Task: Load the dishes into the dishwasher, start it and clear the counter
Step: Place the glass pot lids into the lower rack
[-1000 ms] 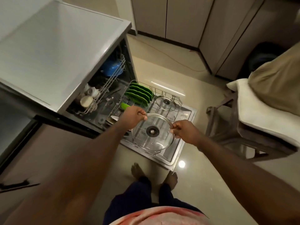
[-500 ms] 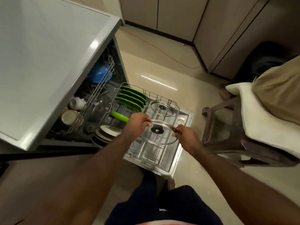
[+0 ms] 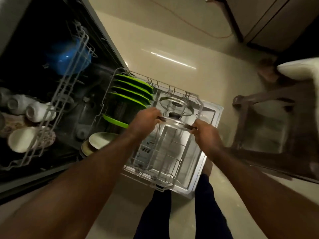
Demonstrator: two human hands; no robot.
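Observation:
Both hands hold a glass lid by its rim, tilted nearly on edge above the pulled-out lower rack. My left hand grips its left edge and my right hand its right edge. A second glass lid stands in the rack just behind it. Several green plates stand in the rack's back left corner, and pale plates sit at its near left. The upper rack holds a blue bowl, white cups and a pale bowl.
The dishwasher door lies open flat over the floor. A brown stool with a white cloth stands close on the right. My legs are right at the door's front edge. Cabinets line the far wall.
I have leaned down closer to the dishwasher. The lid in my hands has tipped from flat toward upright and moved lower, close behind the other lid in the rack.

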